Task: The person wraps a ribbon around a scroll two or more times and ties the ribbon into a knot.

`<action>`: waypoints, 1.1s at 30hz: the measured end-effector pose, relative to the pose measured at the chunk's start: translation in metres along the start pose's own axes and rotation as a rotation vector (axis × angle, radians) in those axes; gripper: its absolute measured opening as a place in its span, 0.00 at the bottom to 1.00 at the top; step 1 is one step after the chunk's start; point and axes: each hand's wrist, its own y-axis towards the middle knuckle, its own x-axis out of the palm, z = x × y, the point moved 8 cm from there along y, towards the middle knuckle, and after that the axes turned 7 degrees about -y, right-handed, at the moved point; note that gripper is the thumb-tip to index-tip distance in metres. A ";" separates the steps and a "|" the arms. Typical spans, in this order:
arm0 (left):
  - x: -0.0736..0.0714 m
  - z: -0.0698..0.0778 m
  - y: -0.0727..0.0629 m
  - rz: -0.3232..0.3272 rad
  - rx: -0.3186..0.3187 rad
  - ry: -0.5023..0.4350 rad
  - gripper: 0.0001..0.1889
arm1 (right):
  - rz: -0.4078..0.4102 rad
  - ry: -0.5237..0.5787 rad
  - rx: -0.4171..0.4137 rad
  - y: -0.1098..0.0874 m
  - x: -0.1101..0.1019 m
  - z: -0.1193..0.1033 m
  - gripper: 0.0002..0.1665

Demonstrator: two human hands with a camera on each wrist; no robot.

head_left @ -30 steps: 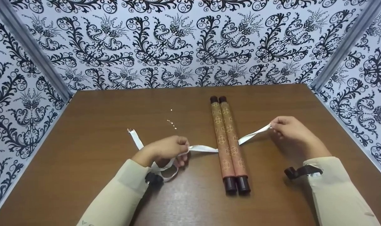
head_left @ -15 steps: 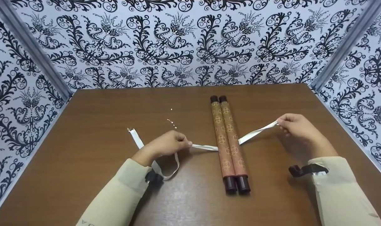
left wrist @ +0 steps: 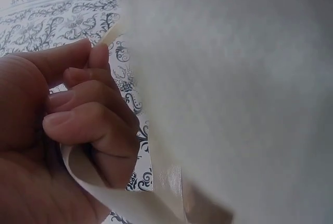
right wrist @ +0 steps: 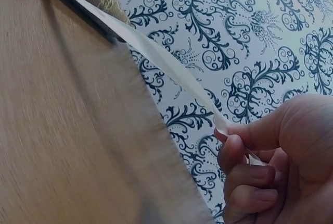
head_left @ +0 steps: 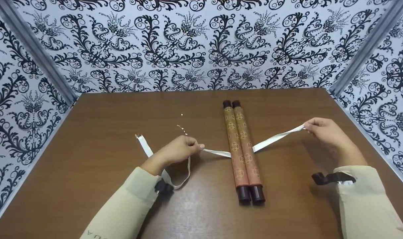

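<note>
Two patterned rods (head_left: 241,146), gold fading to red with dark end caps, lie side by side on the table, pointing away from me. A white ribbon (head_left: 271,142) passes beneath them and comes out on both sides. Left of the rods, my left hand (head_left: 178,151) pinches the ribbon between thumb and forefinger; the slack hangs in a loop below the hand. To the right, my right hand (head_left: 329,136) pinches the other stretch and holds it raised off the table. In the left wrist view the ribbon (left wrist: 119,198) curls under my bent fingers; a pale blurred surface covers much of that view.
The ribbon's free end (head_left: 143,144) lies on the brown table (head_left: 105,116) beyond my left wrist. Small white bits (head_left: 182,129) are scattered left of the rods. Patterned black-and-white panels (head_left: 201,46) enclose the back and both sides.
My right hand has moved right and away from me, drawing its ribbon stretch longer. The left hand has shifted slightly forward, its fingers now pinching the ribbon closer. The rods stay put.
</note>
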 end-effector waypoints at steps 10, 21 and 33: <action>0.000 0.004 -0.001 0.015 0.016 -0.012 0.22 | -0.010 -0.218 -0.007 0.002 -0.002 0.011 0.20; 0.001 0.002 0.001 0.023 0.026 -0.030 0.21 | -0.031 -0.365 -0.125 -0.001 0.016 -0.020 0.35; 0.003 0.005 0.001 0.021 0.029 -0.062 0.20 | -0.200 -0.494 -0.565 -0.023 0.128 -0.096 0.19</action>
